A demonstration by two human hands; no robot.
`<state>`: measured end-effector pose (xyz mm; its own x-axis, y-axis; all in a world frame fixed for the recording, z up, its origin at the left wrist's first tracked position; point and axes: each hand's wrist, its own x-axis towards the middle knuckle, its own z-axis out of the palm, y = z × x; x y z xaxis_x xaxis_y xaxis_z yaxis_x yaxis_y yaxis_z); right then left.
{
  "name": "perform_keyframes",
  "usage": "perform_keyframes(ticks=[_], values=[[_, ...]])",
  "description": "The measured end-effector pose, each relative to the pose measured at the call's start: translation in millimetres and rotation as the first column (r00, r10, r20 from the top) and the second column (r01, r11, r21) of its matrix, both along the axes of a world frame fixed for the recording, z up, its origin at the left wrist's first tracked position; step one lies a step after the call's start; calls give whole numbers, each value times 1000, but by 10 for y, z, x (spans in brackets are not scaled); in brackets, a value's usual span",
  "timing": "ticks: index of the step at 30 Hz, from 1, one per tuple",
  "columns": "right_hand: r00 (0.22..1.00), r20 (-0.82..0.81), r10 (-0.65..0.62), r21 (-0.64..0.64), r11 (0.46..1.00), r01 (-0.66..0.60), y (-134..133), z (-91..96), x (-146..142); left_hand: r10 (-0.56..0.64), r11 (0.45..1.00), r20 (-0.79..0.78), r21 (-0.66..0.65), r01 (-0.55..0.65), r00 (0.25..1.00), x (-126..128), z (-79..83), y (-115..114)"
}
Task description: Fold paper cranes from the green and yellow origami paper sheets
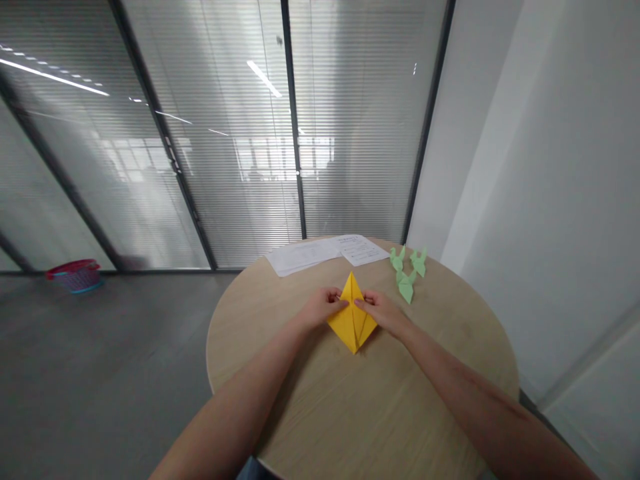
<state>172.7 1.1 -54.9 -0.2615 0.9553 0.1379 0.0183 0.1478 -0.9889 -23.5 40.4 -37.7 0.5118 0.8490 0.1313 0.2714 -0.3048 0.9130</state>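
Observation:
Between my two hands is a folded yellow origami paper (353, 327), diamond-shaped, with a crease or slit running down its middle and a narrow point at the top. My left hand (325, 307) pinches its left side, thumb on the front face and fingers curled behind. On the other side my right hand (383, 310) grips the paper the same way, its thumb close to the centre line. The lower tip hangs just over or rests on the table; I cannot tell which. Fingers behind the paper are partly hidden.
The round wooden table (320, 427) carries printed sheets (305, 255) at its far edge. Three green folded paper figures (406, 285) stand right of them. A red and blue basket (77, 275) sits on the floor at left. Behind are glass panels with blinds (245, 200) and a white wall (560, 200).

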Motion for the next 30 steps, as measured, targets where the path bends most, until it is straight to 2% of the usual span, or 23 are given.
perform_keyframes(ticks=[6,10,19,23,30], values=[[1000,10,24,-2,1000,-24,-24,8,-2,-34,999,-27,6,34,999,1,54,-64],[995,44,94,1,996,-94,-51,23,-2,-32,998,-88,43,35,996,1,69,-77],[986,101,136,-91,988,-127,-81,9,-26,4,971,-152,238,32,988,22,97,-77],[980,170,108,-79,992,-96,-98,11,-46,-16,974,-143,223,48,990,32,114,-93],[954,290,73,-28,997,-67,-112,33,-59,49,977,-96,210,-28,994,38,115,-95]])
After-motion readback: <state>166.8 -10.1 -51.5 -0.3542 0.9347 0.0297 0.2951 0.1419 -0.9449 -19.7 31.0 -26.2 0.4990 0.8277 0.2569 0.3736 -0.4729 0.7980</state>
